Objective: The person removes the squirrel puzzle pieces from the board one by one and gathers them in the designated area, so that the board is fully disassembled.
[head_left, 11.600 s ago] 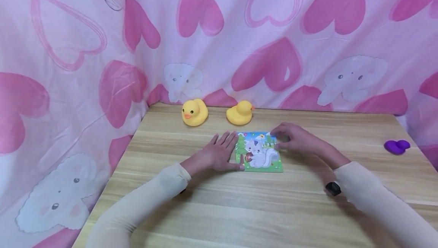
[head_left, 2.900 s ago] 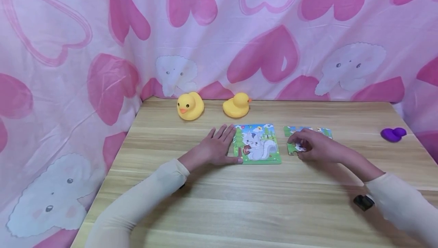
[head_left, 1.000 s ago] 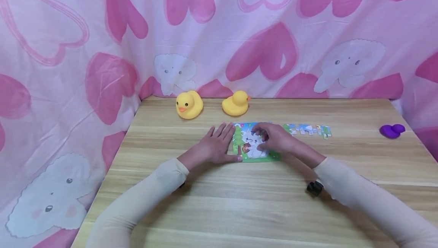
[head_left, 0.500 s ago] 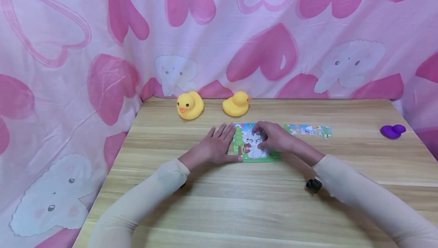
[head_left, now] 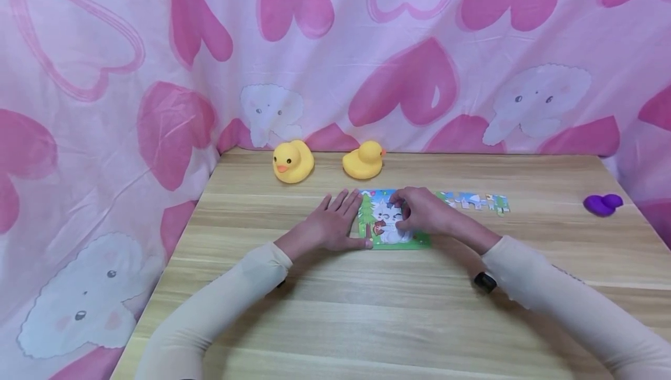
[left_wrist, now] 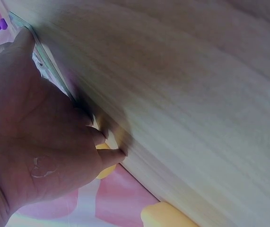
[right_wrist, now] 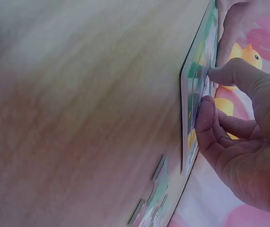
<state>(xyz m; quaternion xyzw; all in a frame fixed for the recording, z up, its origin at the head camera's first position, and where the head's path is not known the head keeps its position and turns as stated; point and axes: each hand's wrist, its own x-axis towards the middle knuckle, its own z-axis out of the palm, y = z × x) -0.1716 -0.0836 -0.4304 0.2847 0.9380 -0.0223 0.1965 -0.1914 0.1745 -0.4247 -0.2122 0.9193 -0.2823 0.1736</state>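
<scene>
A square jigsaw puzzle [head_left: 393, 245] with a squirrel picture lies flat on the wooden table. My left hand [head_left: 332, 229] rests spread along its left edge, thumb on the lower left corner. Over the right half bends my right hand [head_left: 426, 212], its thumb and fingers curled down onto the picture. They appear to pinch a puzzle piece there, mostly covered by the fingers in the head view. In the right wrist view, thumb and fingertips meet the face of the puzzle [right_wrist: 191, 90]. Loose puzzle pieces [head_left: 468, 199] lie in a row to the right, partly behind my right hand.
Two yellow rubber ducks, one facing forward [head_left: 293, 161] and one turned right [head_left: 363, 160], stand at the table's back edge. A purple duck [head_left: 603, 204] sits near the right edge. A pink heart-patterned curtain [head_left: 409, 88] hangs behind and at the sides.
The loose pieces at right were absent 11.6 s ago. Since 2.9 s ago my right hand has moved left from them onto the puzzle, staying there this last second. My left hand holds its place.
</scene>
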